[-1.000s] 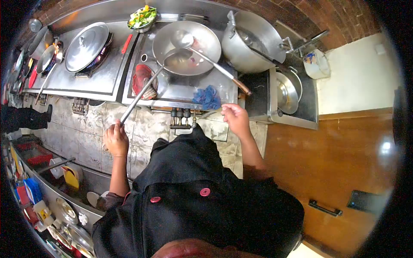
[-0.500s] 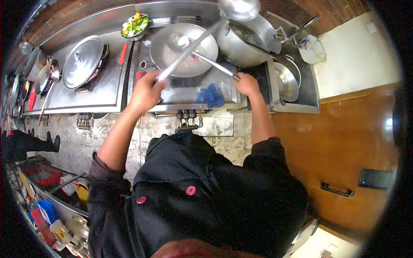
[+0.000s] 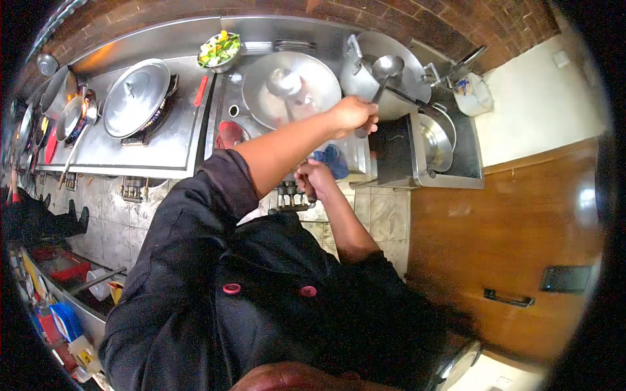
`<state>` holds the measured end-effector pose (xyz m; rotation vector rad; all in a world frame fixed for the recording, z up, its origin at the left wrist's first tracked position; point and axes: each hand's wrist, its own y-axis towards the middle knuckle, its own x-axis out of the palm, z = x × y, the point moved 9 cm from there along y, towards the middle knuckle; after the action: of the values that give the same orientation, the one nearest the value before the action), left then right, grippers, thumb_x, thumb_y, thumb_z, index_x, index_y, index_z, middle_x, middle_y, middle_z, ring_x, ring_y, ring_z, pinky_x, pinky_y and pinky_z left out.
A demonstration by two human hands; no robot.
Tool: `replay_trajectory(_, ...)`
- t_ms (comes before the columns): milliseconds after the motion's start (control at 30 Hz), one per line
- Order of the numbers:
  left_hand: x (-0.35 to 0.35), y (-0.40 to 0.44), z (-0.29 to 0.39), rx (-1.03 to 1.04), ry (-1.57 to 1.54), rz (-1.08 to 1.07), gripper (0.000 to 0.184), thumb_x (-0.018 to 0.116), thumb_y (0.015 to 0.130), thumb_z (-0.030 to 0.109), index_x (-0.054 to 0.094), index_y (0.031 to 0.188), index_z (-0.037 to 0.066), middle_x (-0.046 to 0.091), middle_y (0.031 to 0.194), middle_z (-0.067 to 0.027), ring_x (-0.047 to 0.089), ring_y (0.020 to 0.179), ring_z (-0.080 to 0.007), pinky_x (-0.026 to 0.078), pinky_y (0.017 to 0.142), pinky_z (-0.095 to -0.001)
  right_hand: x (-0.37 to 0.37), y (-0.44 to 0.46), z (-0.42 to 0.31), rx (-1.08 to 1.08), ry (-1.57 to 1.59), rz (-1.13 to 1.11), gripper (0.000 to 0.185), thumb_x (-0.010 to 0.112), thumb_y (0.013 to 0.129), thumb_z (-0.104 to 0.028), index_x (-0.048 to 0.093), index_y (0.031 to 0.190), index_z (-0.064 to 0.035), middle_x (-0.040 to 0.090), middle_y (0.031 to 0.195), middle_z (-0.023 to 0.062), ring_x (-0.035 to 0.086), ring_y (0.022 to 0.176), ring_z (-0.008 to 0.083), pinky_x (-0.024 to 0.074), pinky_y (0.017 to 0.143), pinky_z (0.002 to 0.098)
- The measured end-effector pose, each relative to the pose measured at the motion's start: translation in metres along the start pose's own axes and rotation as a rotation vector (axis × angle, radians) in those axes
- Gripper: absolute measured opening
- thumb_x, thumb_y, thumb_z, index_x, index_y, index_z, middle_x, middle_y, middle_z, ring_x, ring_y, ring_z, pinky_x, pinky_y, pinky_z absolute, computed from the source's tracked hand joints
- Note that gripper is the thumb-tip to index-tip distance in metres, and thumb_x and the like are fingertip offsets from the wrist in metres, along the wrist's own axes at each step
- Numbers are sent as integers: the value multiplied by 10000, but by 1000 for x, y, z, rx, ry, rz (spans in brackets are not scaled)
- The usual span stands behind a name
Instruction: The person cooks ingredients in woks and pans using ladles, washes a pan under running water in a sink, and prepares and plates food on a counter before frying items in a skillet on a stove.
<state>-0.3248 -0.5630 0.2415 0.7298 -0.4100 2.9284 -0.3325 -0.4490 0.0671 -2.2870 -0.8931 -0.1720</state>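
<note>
My left hand (image 3: 352, 116) reaches across to the right, closed around the handle of a ladle (image 3: 388, 66). That ladle's metal bowl hangs over the large metal pot (image 3: 362, 79). Lower down, my right hand (image 3: 314, 178) grips the handle of a second ladle (image 3: 284, 83), whose bowl is in the wide wok (image 3: 253, 98). My left forearm hides the middle of this second handle. Pale liquid with some reddish pieces sits in the wok. A blue cloth (image 3: 334, 161) lies on the counter edge just beyond my right hand.
A bowl of cut vegetables (image 3: 220, 51) stands behind the wok. Left are a red-handled utensil (image 3: 201, 91), a lidded pan (image 3: 135, 98) and lit burners with pans. A metal basin (image 3: 435, 140) sits right, near a faucet (image 3: 433, 75). Another person's dark-clothed legs (image 3: 59, 218) show far left.
My left hand has swung right with its ladle, whose bowl has come down to the pot. My right hand has moved left and nearer my body, turning the wok ladle's handle toward me.
</note>
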Motion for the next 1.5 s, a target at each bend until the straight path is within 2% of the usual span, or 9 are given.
replay_trajectory(133,-52,-89,36,610,731,384,428,581,791,289,529,1052,-47,602,894,-177,562,890,-344,439,801,-398,21,-65,-57,-406,-1440,716,385,579,683,-104,554,1051,8,586,738,226,562,634,382,454,632,462)
replay_trajectory(300,-123,-194,-57,235,944,58,401,564,816,265,515,1117,5,591,961,-180,581,875,-298,453,789,-372,53,-108,-41,-580,-1448,1069,428,596,684,-79,527,1092,31,588,727,213,577,688,385,467,647,442)
replay_trajectory(400,-148,-228,-97,255,752,-61,308,503,847,343,552,938,53,585,698,-170,576,640,-313,439,593,-406,119,-116,-27,-754,-916,984,298,564,764,-73,538,1054,-10,566,759,110,556,694,207,451,642,323)
replay_trajectory(467,-152,-231,-96,330,615,-99,419,498,861,349,524,1040,-29,577,948,-236,570,883,-308,426,817,-408,161,-93,-14,-900,-519,797,205,524,806,-82,513,1002,-22,532,787,67,524,722,159,432,658,289)
replay_trajectory(600,-210,-276,-2,186,801,230,352,524,835,293,538,1005,-15,576,898,-250,575,844,-356,431,757,-426,247,-45,-18,-800,-659,484,568,617,752,-133,366,1235,29,493,1068,208,482,1035,327,388,865,396)
replay_trajectory(667,-269,-293,35,274,805,320,241,549,823,216,577,958,19,602,848,-205,600,780,-327,463,677,-404,315,-61,-56,-1074,-1159,402,287,599,808,-93,526,1069,2,582,974,69,544,877,162,441,778,297)
replay_trajectory(733,-330,-324,69,366,1009,490,223,569,807,265,592,877,54,595,750,-195,580,724,-368,442,629,-434,340,-33,-74,-724,-708,53,261,579,835,-102,552,1066,15,608,931,66,567,808,131,459,724,261)
replay_trajectory(933,-452,-489,148,3,1235,681,289,616,755,331,618,758,41,598,672,-148,584,650,-332,451,602,-402,473,-12,-239,-1075,-334,-82,257,565,845,-63,554,1083,34,577,830,22,493,663,45,416,596,188)
replay_trajectory(1500,-829,-890,322,31,1386,1442,283,723,636,264,621,748,25,566,619,-163,564,592,-340,432,543,-382,1107,230,-340,-1563,-1326,-113,344,588,755,-315,637,988,-68,651,800,138,625,739,247,481,717,339)
